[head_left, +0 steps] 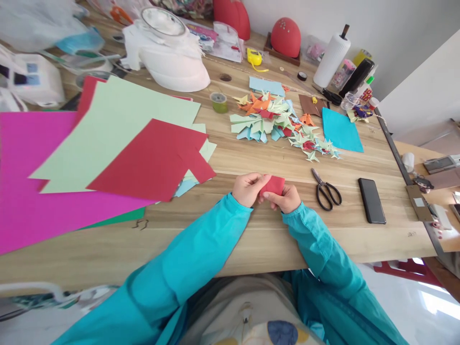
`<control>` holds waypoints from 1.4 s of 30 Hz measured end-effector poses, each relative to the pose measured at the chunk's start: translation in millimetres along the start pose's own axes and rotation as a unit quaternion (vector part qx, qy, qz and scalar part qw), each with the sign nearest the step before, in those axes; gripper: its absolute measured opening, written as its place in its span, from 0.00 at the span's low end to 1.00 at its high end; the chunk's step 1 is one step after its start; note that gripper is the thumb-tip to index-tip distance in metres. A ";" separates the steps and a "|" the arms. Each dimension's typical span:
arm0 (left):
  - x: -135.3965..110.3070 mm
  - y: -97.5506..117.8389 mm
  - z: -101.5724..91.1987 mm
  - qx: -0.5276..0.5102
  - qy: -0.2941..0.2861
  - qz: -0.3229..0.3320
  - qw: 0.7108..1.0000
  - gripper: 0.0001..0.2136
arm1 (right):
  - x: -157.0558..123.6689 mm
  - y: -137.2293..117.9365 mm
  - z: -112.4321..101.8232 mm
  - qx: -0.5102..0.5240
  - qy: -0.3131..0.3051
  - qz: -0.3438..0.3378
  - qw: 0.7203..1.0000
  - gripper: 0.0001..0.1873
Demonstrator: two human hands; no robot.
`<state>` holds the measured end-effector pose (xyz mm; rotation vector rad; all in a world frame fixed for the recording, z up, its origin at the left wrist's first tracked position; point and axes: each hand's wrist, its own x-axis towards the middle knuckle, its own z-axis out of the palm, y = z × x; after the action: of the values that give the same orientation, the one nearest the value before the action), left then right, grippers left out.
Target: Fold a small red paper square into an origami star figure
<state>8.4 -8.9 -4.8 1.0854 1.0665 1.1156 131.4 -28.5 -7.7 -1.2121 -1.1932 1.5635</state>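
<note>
A small folded red paper sits between both my hands just above the wooden table. My left hand pinches its left edge with curled fingers. My right hand grips its right and lower side from beneath. Both sleeves are teal. Black scissors lie closed just right of my right hand. A black phone lies flat beyond the scissors.
Big sheets of pink, pale green and red paper fan over the left. A pile of folded paper figures and a blue sheet lie farther back. A white bowl-like object, paper towel roll and clutter line the far edge.
</note>
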 end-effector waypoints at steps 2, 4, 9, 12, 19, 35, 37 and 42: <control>0.0 1.9 -0.7 0.002 0.008 -0.003 1.000 0.21 | 0.1 0.6 0.0 -0.002 -0.005 0.001 1.000 0.18; 1.1 2.8 -1.5 -0.018 0.001 -0.005 1.000 0.22 | 0.5 1.5 -0.4 -0.006 0.003 0.001 1.000 0.18; 5.8 -2.2 -2.6 -0.058 -0.034 -0.010 0.998 0.13 | 3.2 6.9 -2.9 -0.033 0.067 -0.055 0.996 0.17; 9.0 -6.7 -3.4 -0.105 0.002 -0.030 0.994 0.15 | 5.0 10.7 -4.3 -0.027 0.123 -0.120 0.985 0.20; 13.6 -9.8 -6.4 -0.165 0.055 -0.062 0.983 0.19 | 7.0 19.0 -10.3 -0.093 0.199 -0.224 0.949 0.25; 8.8 -1.2 -4.8 -0.089 -0.024 -0.036 0.995 0.23 | 8.0 22.3 -12.8 -0.152 0.195 -0.219 0.944 0.25; 8.7 -1.5 -4.7 -0.081 -0.025 -0.024 0.996 0.23 | 7.4 21.8 -12.4 -0.166 0.196 -0.215 0.942 0.25; 8.8 -2.5 -4.9 -0.080 -0.016 -0.011 0.997 0.27 | 7.0 22.3 -12.6 -0.164 0.202 -0.203 0.944 0.28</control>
<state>5.0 0.1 -8.7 0.9592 0.9455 1.1427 141.2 -24.4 -32.0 -1.3129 -1.3488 0.7856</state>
